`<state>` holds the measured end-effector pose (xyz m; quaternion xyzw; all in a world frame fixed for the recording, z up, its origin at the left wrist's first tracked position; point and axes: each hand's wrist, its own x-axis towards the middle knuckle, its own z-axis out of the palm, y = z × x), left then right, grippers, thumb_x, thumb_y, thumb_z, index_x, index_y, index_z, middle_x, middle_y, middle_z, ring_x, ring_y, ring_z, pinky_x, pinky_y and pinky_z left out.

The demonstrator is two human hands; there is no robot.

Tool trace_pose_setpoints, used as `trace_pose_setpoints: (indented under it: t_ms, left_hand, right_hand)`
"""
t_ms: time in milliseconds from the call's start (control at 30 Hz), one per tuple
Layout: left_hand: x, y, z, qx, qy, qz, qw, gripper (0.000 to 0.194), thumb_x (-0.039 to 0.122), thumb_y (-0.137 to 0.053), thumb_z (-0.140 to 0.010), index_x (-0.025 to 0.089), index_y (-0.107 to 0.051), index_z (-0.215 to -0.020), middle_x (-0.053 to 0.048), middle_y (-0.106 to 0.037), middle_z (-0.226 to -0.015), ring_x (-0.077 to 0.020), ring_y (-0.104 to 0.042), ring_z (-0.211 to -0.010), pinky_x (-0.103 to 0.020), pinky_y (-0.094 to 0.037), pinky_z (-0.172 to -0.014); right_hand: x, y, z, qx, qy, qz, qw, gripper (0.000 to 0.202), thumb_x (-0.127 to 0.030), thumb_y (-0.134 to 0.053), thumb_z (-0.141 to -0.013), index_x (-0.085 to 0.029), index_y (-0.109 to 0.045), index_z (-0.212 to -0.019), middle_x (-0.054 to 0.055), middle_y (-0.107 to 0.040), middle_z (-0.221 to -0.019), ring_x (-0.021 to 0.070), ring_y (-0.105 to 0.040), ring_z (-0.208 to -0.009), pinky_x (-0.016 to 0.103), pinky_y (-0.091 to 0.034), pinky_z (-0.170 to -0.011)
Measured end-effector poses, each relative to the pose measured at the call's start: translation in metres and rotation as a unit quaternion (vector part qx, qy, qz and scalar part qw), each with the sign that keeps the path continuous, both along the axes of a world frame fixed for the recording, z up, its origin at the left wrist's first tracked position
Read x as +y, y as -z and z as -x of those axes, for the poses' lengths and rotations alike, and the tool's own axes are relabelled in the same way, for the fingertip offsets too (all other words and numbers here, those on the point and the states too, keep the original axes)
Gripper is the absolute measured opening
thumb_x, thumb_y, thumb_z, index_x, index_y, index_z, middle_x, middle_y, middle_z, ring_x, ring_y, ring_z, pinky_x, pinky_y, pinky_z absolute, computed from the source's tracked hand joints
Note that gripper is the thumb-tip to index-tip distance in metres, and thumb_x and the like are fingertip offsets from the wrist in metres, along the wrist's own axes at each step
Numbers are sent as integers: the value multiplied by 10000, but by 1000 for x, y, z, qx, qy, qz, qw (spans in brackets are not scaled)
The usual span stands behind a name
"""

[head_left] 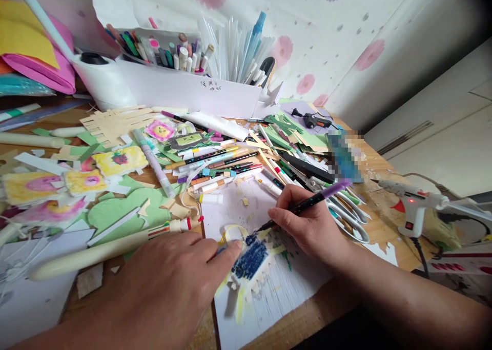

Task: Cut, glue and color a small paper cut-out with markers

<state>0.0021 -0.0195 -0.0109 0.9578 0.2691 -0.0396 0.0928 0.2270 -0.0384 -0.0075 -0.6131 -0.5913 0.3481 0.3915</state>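
Note:
My right hand (307, 222) is closed around a marker pen (307, 202) with a dark speckled barrel and a purple end. The pen's tip touches the upper edge of a small craft piece (250, 260), coloured dark blue in the middle, with ragged pale edges and yellow strips. On that same edge presses the index fingertip of my left hand (172, 278); its other fingers are curled and the thumb is hidden. Beneath the piece lies a white board (265, 314) with stray coloured marks. A cream stick-shaped tool (96, 250) with a red end lies beside my left hand.
Loose markers (226, 160) crowd the table's middle, with scissors (349, 219) right of my right hand. A glue gun (417, 204) with a lit red light stands farther right. Yellow-pink painted pieces (119, 160) and green paper (126, 211) cover the left; a pen box (184, 91) stands behind.

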Motion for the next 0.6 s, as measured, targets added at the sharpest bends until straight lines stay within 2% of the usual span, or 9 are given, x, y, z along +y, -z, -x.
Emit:
trace_pose_setpoints:
  t_ms: [100, 200, 333, 433, 600]
  left_hand:
    - [1, 1, 2, 4, 4, 2, 1000, 618, -11, -422, -726, 258, -599, -1254, -43, -721, -855, -288, -686, -763, -479, -563, -649]
    - [2, 2, 2, -1, 6, -9, 1000, 628, -27, -406, -732, 257, -586, -1262, -40, -718, -854, -277, -681, -753, -477, -558, -646]
    - [2, 5, 2, -5, 1, -7, 1000, 614, -15, -433, -736, 279, -587, -1253, -34, -721, -865, -270, -681, -761, -446, -547, -649]
    - [1, 8, 3, -11, 3, -11, 1000, 621, -16, -435, -735, 284, -580, -1259, -29, -720, -863, -259, -679, -756, -416, -533, -649]
    - [2, 9, 3, -24, 9, -31, 999, 633, -20, -430, -727, 284, -578, -1263, -17, -708, -816, -256, -671, -715, -408, -512, -634]
  right_hand:
    - [0, 0, 0, 2, -18, 9, 1000, 222, -271, -646, -773, -204, -489, -632, -54, -444, -535, 98, -379, -488, 231, -310, -442]
    - [0, 1, 0, -3, -1, 2, 1000, 222, -268, -642, -777, -205, -484, -635, -52, -448, -546, 99, -386, -495, 229, -313, -443]
    - [1, 1, -1, 1, -21, 10, 1000, 221, -270, -650, -770, -200, -489, -636, -53, -451, -548, 94, -385, -489, 228, -311, -441]
    - [1, 1, -1, 7, 2, -2, 1000, 225, -259, -648, -764, -201, -479, -626, -53, -444, -553, 95, -385, -501, 228, -310, -450]
    - [2, 0, 0, 9, -15, 14, 1000, 214, -236, -655, -737, -201, -482, -616, -60, -438, -537, 89, -370, -479, 227, -292, -433]
